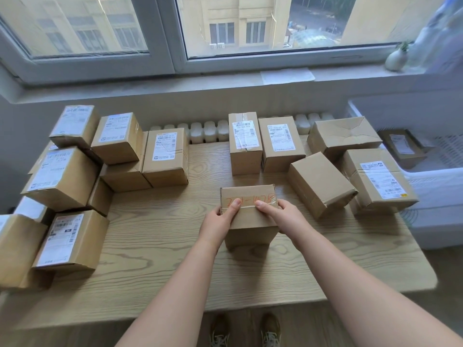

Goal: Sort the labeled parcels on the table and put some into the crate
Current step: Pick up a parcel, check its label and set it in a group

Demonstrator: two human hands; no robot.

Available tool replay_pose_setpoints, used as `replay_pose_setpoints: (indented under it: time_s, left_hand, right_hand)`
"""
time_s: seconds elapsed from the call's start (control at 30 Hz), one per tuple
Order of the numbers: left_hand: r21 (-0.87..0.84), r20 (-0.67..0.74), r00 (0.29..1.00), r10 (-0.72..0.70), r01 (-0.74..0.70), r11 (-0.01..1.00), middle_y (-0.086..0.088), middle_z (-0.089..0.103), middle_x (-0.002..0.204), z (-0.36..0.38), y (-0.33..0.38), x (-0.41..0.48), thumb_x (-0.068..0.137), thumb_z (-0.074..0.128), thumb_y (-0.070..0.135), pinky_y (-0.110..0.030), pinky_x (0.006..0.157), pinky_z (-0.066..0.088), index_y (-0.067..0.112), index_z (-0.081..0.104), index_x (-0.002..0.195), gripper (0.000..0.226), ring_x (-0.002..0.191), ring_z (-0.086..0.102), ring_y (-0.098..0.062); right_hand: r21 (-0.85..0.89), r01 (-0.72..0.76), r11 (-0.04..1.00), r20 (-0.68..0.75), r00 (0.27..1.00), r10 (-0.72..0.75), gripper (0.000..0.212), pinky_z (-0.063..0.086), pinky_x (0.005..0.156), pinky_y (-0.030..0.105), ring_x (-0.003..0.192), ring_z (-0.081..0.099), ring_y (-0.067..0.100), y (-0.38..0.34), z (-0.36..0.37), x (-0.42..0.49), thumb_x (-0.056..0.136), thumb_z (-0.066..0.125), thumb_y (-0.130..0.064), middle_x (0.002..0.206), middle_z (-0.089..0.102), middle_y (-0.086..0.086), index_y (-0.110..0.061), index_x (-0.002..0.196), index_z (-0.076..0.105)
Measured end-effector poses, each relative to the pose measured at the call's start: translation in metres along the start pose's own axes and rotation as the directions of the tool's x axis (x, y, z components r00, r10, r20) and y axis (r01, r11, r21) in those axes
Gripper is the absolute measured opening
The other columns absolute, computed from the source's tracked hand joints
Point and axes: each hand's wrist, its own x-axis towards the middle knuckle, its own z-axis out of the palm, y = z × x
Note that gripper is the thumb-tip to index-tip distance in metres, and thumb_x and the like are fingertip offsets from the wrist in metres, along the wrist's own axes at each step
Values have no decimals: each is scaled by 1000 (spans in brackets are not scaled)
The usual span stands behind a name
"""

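Note:
A brown cardboard parcel with orange handwriting on its taped top stands in the middle of the wooden table. My left hand grips its left side, thumb on top. My right hand grips its right side, thumb on the tape. Several labeled parcels are stacked at the left. More parcels stand and lie at the back and right. A white crate stands to the right of the table with one labeled parcel inside.
A window sill with a sheet of paper and a small vase runs behind the table. A white radiator shows between the parcel groups. My shoes are under the front table edge.

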Motion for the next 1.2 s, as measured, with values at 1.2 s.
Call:
replay_pose_setpoints:
  time_s: [1.2]
  left_hand:
    - [-445,-363,916,-171,-9,896,2,70,103,-111,-41,-45,94,63,16,-16,56,47,15,66,119,25,82,63,-8]
  right_hand:
    - [-10,-301,954,435,857,275,38,59,78,49,113,62,38,-24,109,2,92,67,-39,130,58,13,-21,124,62]
